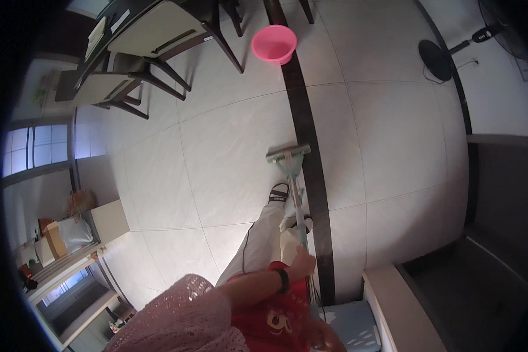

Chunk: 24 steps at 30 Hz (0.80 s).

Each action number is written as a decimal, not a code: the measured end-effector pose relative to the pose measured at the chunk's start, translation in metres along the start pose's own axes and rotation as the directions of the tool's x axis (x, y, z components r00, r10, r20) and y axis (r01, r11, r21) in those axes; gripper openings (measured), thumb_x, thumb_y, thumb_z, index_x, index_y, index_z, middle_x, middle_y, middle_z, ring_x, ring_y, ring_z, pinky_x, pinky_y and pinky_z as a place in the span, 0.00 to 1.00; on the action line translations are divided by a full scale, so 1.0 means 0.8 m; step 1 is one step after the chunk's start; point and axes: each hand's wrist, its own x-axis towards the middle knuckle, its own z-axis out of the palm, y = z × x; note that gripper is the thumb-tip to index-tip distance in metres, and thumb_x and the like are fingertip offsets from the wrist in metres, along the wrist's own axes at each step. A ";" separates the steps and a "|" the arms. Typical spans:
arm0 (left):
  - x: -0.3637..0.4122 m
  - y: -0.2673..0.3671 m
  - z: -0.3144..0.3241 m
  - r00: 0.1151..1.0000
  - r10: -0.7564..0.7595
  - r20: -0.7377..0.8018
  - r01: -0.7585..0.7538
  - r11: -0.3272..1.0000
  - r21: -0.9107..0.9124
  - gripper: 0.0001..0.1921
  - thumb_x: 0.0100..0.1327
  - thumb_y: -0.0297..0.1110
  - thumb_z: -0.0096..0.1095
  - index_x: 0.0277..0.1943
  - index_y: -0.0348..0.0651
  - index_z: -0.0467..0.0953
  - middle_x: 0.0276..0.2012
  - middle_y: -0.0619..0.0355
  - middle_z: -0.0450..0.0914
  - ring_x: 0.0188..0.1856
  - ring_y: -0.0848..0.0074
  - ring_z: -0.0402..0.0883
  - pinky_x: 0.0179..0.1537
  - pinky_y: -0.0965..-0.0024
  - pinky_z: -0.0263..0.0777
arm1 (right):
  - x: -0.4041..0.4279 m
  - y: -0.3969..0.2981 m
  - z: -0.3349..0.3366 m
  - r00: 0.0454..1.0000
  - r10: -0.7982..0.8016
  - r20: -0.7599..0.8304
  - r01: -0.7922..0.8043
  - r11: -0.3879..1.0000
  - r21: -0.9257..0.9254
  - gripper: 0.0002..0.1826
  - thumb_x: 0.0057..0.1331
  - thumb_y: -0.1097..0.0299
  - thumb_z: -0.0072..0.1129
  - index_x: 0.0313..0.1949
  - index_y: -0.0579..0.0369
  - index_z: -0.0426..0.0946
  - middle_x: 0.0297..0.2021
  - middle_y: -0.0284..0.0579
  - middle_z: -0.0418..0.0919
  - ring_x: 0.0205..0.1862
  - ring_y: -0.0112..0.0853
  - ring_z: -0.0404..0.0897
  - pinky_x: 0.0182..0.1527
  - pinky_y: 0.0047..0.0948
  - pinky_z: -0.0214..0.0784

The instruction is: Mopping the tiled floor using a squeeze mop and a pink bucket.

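Observation:
A sponge mop point(289, 154) with a green head and a pale metal pole stretches from my body out to the tiled floor, its head just left of a dark floor strip. My left hand point(303, 265), below a black wristband, is closed around the middle of the pole. Lower on the pole, near its top end, my right hand point(325, 336) grips it at the picture's bottom edge; part of that hand is cut off. A red apron point(273, 319) covers my front. Beyond the mop head a pink plastic basin point(274, 44) rests on the floor, partly over the dark strip.
Chairs point(158, 37) line a dark table at the upper left. A fan's round base point(435, 60) stands by the right wall. A cushioned seat point(350, 325) and a wooden ledge point(400, 303) lie at the lower right. Cabinets point(110, 218) and a shelf with bags are at the left.

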 end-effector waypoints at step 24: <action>0.286 -0.294 -0.283 0.923 -0.380 0.063 0.050 -0.045 -0.998 0.15 0.59 0.42 0.49 0.31 0.38 0.62 0.19 0.59 0.68 0.19 0.73 0.72 0.17 0.68 0.68 | 0.183 -0.292 0.284 0.742 -0.376 0.555 0.370 0.920 0.129 0.01 0.60 0.75 0.42 0.30 0.59 0.62 0.17 0.30 0.58 0.13 0.14 0.56 0.12 0.10 0.51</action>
